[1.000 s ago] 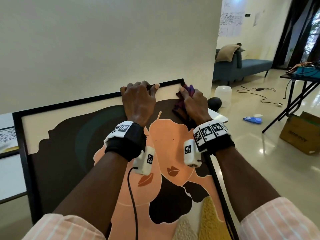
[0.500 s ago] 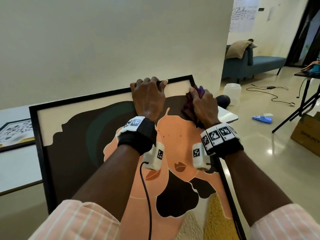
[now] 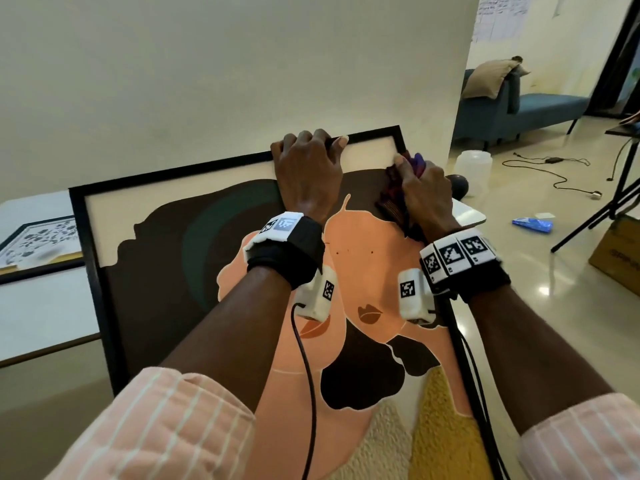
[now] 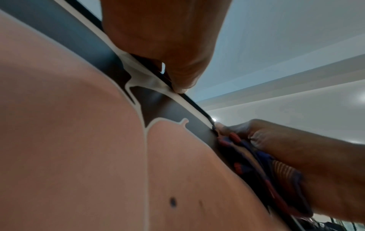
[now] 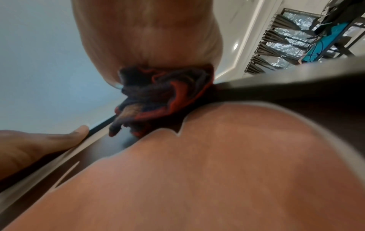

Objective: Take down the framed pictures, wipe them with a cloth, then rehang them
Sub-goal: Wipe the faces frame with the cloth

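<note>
Cloth shifted to corner, right hand covering it

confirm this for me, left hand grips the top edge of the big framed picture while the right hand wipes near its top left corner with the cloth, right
Not quite. The right hand presses the cloth near the top right corner of the framed picture, as the head view shows. The left hand does grip the top edge.

Legible text: none you can make out. Cardboard box at 3 o'clock carries dark print, blurred. Wall sheets at 1 o'clock bear handwriting too small for you to read.
</note>
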